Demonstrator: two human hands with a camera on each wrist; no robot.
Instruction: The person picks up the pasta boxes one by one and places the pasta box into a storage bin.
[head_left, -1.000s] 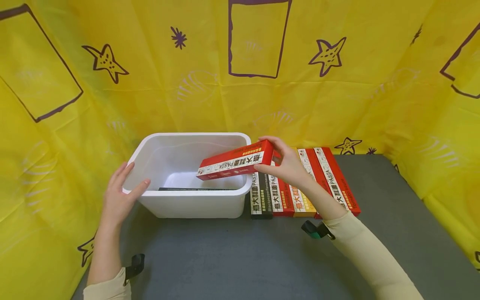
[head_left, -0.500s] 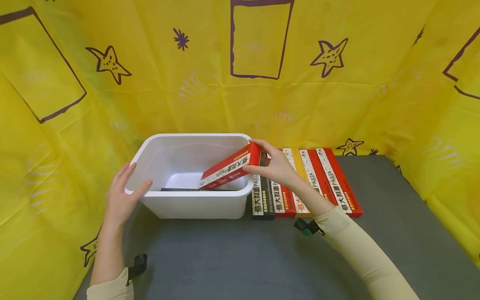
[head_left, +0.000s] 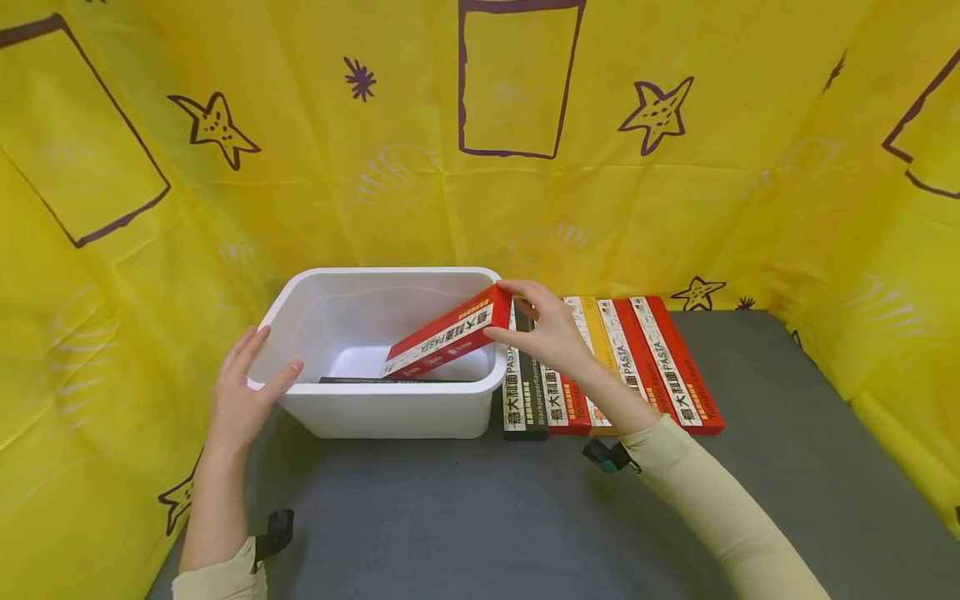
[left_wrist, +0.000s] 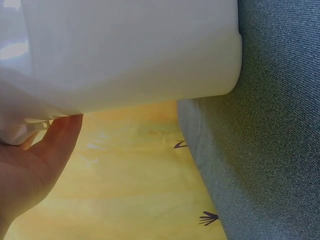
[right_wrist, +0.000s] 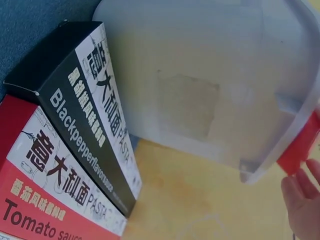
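Observation:
In the head view, my right hand (head_left: 551,333) pinches one end of a red pasta box (head_left: 450,332). The box slants down into the white plastic bin (head_left: 390,412), its far end low inside and its held end up at the right rim. My left hand (head_left: 243,392) grips the bin's left rim, thumb on the inner side. In the left wrist view, that hand (left_wrist: 40,170) lies against the bin's wall (left_wrist: 135,55). A dark box (head_left: 360,381) lies inside along the near wall, mostly hidden. The right wrist view shows right-hand fingertips at the red box (right_wrist: 300,150).
Right of the bin, several pasta boxes lie side by side: a black pepper one (head_left: 525,400), a yellow one (head_left: 600,321), and red ones such as the outermost (head_left: 678,367). The grey table (head_left: 450,517) meets yellow printed cloth (head_left: 420,200) behind and at both sides.
My right hand has moved left with the red pasta box, which has gone deeper into the bin and tilts more steeply. My left hand stays at the rim.

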